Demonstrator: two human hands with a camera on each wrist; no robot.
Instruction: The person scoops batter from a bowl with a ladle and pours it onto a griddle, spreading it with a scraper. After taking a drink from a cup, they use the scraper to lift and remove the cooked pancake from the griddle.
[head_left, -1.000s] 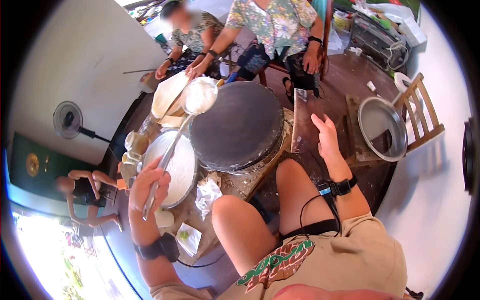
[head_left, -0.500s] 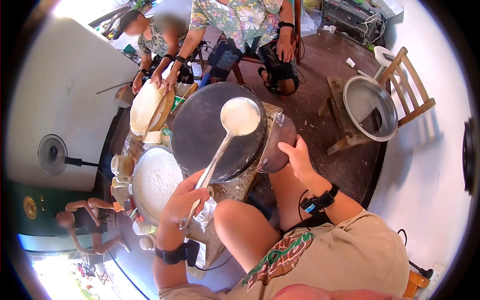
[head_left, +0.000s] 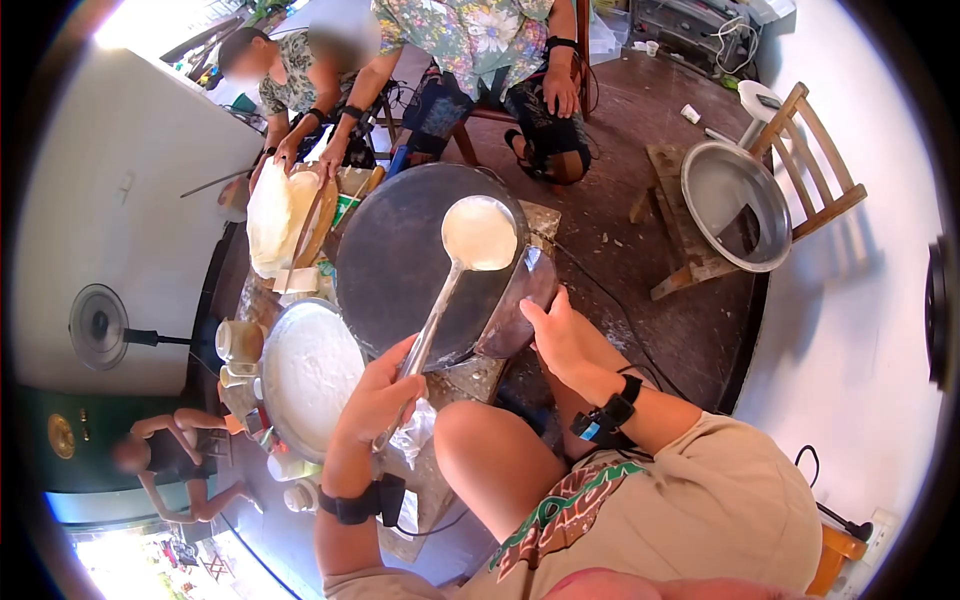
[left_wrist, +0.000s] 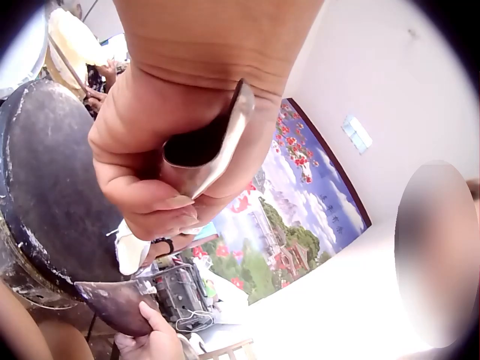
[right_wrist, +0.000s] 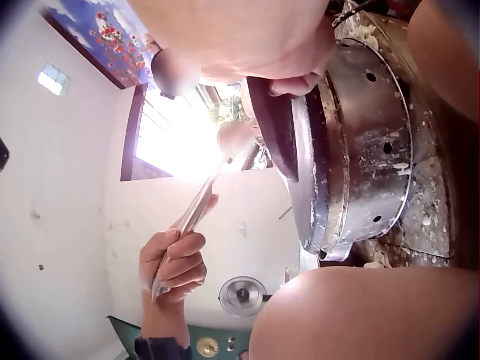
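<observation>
My left hand (head_left: 380, 400) grips the handle of a metal ladle (head_left: 437, 318). Pale batter (head_left: 480, 233) fills the ladle's bowl, held over the right part of a round dark griddle (head_left: 390, 260). With my right hand (head_left: 568, 340) I hold a dark half-moon scraper (head_left: 520, 305), thumb on its near face, at the griddle's right edge. In the left wrist view, the fingers wrap around the ladle handle (left_wrist: 229, 146). The right wrist view has the scraper (right_wrist: 271, 127) tilted beside the griddle's rim. A wide basin (head_left: 315, 375) of white batter stands left of the griddle.
Two people sit across; hands there touch pale thin sheets (head_left: 268, 225) on a round board. Jars (head_left: 240, 342) stand beyond the basin. A crumpled plastic bag (head_left: 415, 435) lies near my knee. At right, a metal basin (head_left: 705, 180) sits on a wooden chair (head_left: 820, 180).
The batter-filled ladle has moved right, from the griddle's left edge to over its right part. My right hand, empty earlier, has taken hold of the scraper and brought it left to the griddle.
</observation>
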